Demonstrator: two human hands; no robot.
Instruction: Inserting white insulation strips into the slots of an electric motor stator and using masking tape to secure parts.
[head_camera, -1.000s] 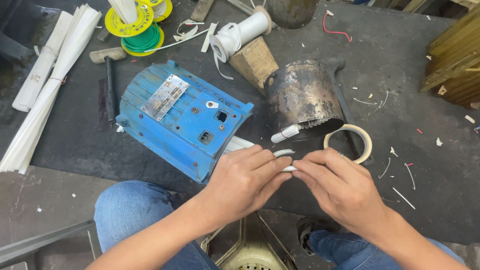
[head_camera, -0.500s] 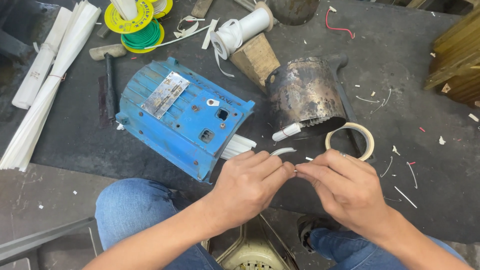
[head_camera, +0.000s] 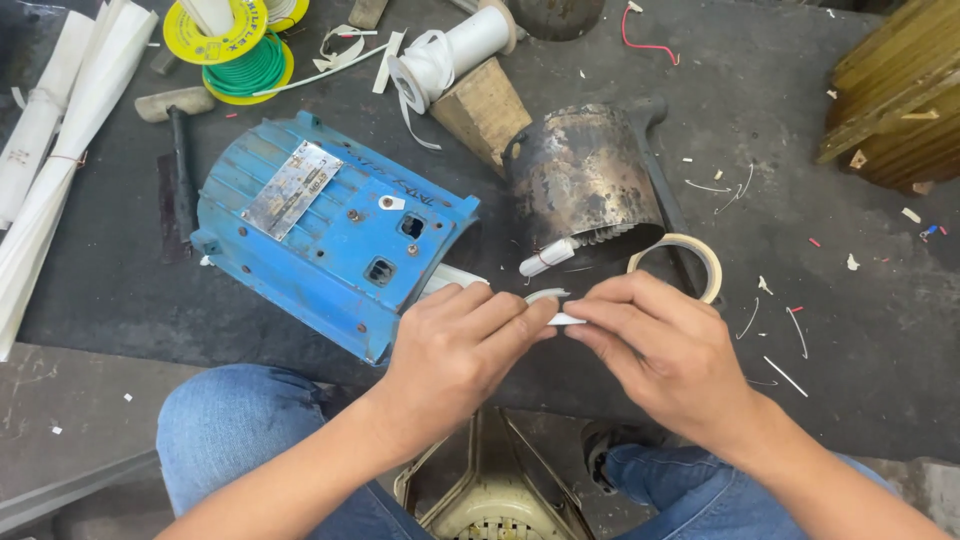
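Both hands meet near the front edge of the dark mat (head_camera: 860, 330). The left hand (head_camera: 455, 350) and right hand (head_camera: 660, 350) each pinch an end of a small white strip (head_camera: 560, 318) between closed fingertips. Just behind the left hand lies a blue ribbed motor housing (head_camera: 320, 230); behind the right sit a rusty metal cylinder (head_camera: 580, 180) and a tape roll (head_camera: 690, 255). Toward the back edge lie a wooden wedge (head_camera: 485, 110), a white tape spool (head_camera: 450, 55) and a yellow-green wire reel (head_camera: 230, 45).
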